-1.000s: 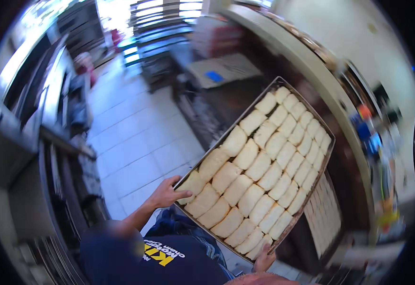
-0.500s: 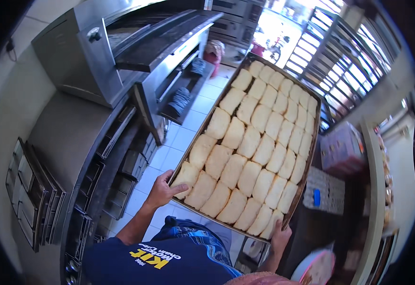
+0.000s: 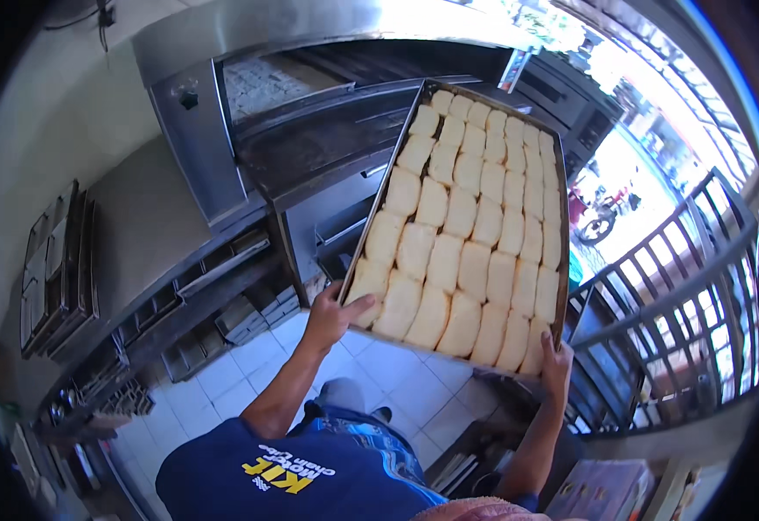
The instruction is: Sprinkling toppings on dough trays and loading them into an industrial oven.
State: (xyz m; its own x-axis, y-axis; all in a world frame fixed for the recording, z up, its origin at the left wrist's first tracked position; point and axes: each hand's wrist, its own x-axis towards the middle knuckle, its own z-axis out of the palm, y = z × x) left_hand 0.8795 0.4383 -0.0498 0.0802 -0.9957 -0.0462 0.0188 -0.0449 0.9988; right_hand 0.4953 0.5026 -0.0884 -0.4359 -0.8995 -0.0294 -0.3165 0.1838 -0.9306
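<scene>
A large dark-rimmed baking tray [image 3: 563, 208] is held up in front of me, its far end reaching over the oven's front ledge. Rows of pale, oblong bread pieces [image 3: 460, 211] lie side by side and fill it. My left hand [image 3: 331, 318] grips the near left corner, thumb over the rim and against a piece of bread. At the near right corner my right hand [image 3: 556, 363] clasps the edge, its thumb up along the side. The fingers under the tray are hidden on both hands.
A wide oven opening with a dark ledge [image 3: 318, 156] lies ahead. Flat trays [image 3: 54, 269] lean together on the metal counter [image 3: 141, 204] at left. A slatted metal rack [image 3: 666, 321] stands at right. White tiles [image 3: 397, 382] cover the floor.
I have turned to the right with the tray still in both hands. The tray's far end now overlaps the oven ledge in view, and the rack appears lower at right.
</scene>
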